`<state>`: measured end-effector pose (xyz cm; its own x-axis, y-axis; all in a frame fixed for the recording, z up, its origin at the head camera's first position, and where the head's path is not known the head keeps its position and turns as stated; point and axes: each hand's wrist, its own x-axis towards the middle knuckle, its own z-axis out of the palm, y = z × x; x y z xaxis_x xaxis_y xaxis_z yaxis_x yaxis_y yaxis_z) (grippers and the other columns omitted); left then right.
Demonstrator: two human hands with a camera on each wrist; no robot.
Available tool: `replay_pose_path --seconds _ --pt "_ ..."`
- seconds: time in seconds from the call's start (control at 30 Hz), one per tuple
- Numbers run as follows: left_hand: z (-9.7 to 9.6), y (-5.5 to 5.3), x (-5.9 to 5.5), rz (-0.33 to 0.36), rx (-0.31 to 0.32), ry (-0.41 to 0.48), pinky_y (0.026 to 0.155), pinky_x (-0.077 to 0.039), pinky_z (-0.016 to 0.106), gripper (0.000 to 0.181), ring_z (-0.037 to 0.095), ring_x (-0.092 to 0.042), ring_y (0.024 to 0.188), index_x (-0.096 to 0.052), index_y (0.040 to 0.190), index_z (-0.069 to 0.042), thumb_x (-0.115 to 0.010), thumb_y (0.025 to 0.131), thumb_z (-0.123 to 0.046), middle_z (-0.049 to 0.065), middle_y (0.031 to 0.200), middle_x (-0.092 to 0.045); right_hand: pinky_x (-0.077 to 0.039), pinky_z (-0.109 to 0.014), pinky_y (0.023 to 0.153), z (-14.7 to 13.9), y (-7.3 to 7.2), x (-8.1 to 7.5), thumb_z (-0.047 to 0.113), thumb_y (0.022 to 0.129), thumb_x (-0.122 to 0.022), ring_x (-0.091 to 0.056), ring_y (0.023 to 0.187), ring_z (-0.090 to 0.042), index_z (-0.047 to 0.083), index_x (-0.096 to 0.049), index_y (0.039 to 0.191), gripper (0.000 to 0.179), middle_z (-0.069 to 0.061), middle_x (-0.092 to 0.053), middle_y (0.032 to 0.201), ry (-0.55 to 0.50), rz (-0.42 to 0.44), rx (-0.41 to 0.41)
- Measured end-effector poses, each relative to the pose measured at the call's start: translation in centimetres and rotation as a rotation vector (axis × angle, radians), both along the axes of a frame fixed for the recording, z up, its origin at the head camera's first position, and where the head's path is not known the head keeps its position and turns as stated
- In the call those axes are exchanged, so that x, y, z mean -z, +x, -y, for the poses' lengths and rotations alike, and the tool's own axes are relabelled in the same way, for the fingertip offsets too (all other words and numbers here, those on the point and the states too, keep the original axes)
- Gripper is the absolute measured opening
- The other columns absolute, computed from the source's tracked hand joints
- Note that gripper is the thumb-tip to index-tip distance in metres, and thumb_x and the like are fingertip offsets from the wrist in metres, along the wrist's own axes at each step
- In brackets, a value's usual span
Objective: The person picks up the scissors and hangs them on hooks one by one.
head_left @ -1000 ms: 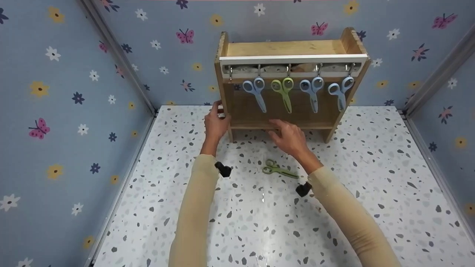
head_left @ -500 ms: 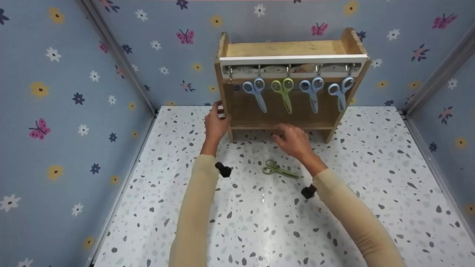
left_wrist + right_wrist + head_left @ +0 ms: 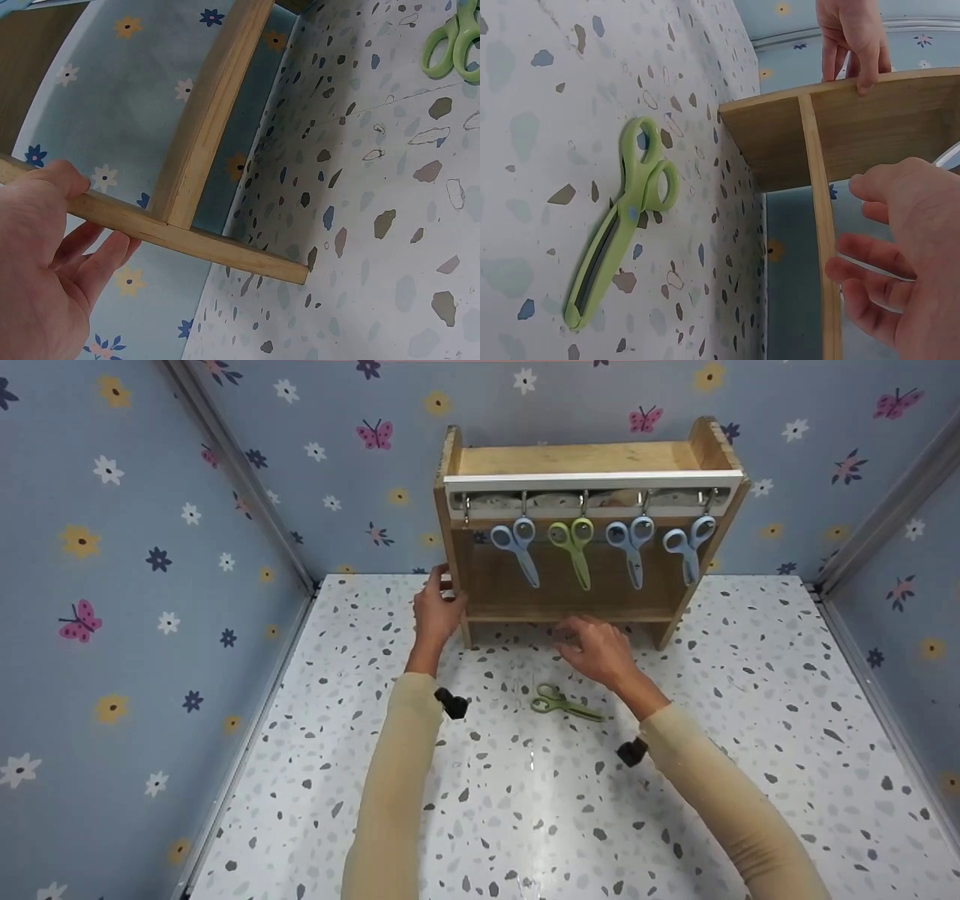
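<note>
A small wooden rack [image 3: 577, 457] stands against the back wall. My left hand [image 3: 437, 611] grips its left side board, thumb on the front edge and fingers on the outer face, as the left wrist view [image 3: 45, 255] shows. Just in front of the lower crossbar [image 3: 821, 187], my right hand [image 3: 907, 247] holds nothing, its fingers loosely bent. Green scissors [image 3: 566, 703] lie on the speckled surface below that hand. From the rack's hooks hang green scissors [image 3: 576, 547] and three blue scissors: left [image 3: 517, 547], middle [image 3: 631, 547] and right [image 3: 690, 547].
The leftmost hook [image 3: 466, 506] on the white rail [image 3: 585, 478] carries no scissors. Flower-patterned walls [image 3: 187, 645] enclose the speckled surface [image 3: 315, 810] at the back, left and right.
My right hand has drawn back from the lower crossbar, toward me and slightly right. The left hand, the rack and the scissors have stayed put.
</note>
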<state>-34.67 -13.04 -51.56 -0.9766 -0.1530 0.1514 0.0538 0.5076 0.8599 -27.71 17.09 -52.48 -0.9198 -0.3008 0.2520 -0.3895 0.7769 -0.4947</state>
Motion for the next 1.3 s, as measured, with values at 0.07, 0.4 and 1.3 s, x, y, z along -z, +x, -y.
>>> replay_pose_path --seconds 0.07,0.4,1.3 --pt "0.0 0.0 -0.1 0.003 0.0 -0.001 0.111 -0.066 0.049 0.058 0.036 -0.073 0.138 -0.052 0.164 -0.013 -0.069 0.109 -0.014 0.022 0.152 -0.07 -0.065 -0.064 0.087 -0.2 0.1 0.0 0.025 0.103 -0.082 -0.081 0.108 -0.037 0.012 -0.079 0.132 0.033 -0.016 -0.083 0.126 0.01 -0.007 -0.005" --pt "0.0 0.0 -0.2 0.012 0.006 0.007 0.114 -0.065 0.05 0.057 0.036 -0.072 0.139 -0.052 0.164 -0.014 -0.069 0.109 -0.015 0.02 0.154 -0.069 -0.065 -0.065 0.079 -1.0 0.4 0.1 0.033 0.099 -0.087 -0.08 0.103 -0.041 0.012 -0.075 0.139 0.047 -0.018 -0.081 0.124 0.138 -0.054 -0.04" --pt "0.1 0.0 -0.1 0.009 0.011 0.012 0.11 -0.066 0.051 0.057 0.039 -0.074 0.135 -0.052 0.164 -0.013 -0.069 0.108 -0.014 0.023 0.153 -0.07 -0.06 -0.07 0.099 -1.3 1.3 0.3 0.045 0.09 -0.095 -0.073 0.122 -0.044 0.015 -0.075 0.14 0.061 -0.017 -0.078 0.131 0.392 0.003 -0.163"
